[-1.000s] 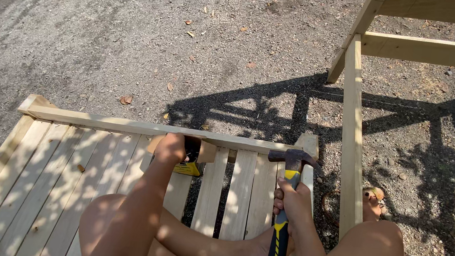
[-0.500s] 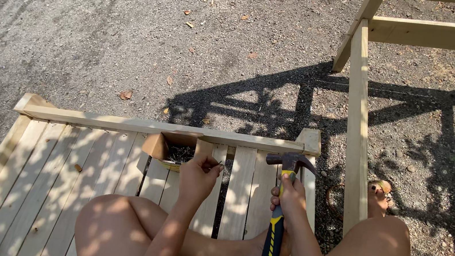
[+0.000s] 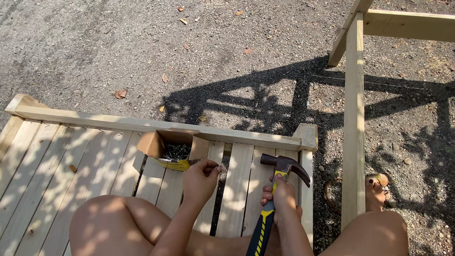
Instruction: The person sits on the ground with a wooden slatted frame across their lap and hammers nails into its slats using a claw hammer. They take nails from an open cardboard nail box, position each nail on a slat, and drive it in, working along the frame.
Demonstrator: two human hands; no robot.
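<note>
On the slatted wooden panel (image 3: 91, 157), near its raised top rail (image 3: 158, 127), an open cardboard box (image 3: 171, 149) of nails sat with its flaps spread, dark nails showing inside. Just right of the box, the left hand (image 3: 201, 178) hovered low over the slats with its fingers (image 3: 212, 167) pinched together at the tips; whatever they pinched was too small to make out, though it sat right beside the gap between two boards. Further right, the right hand (image 3: 282, 197) was wrapped tight around the neck of a claw hammer (image 3: 271, 208), whose dark head lay just above the outer slats and whose yellow and black handle ran back down toward the person's lap. Bare crossed legs rested on the panel below both hands. Off the panel's right edge stood a pale timber frame (image 3: 354, 132) on the gravel (image 3: 107, 26), a bare foot (image 3: 375, 189) planted beside its long rail.
</note>
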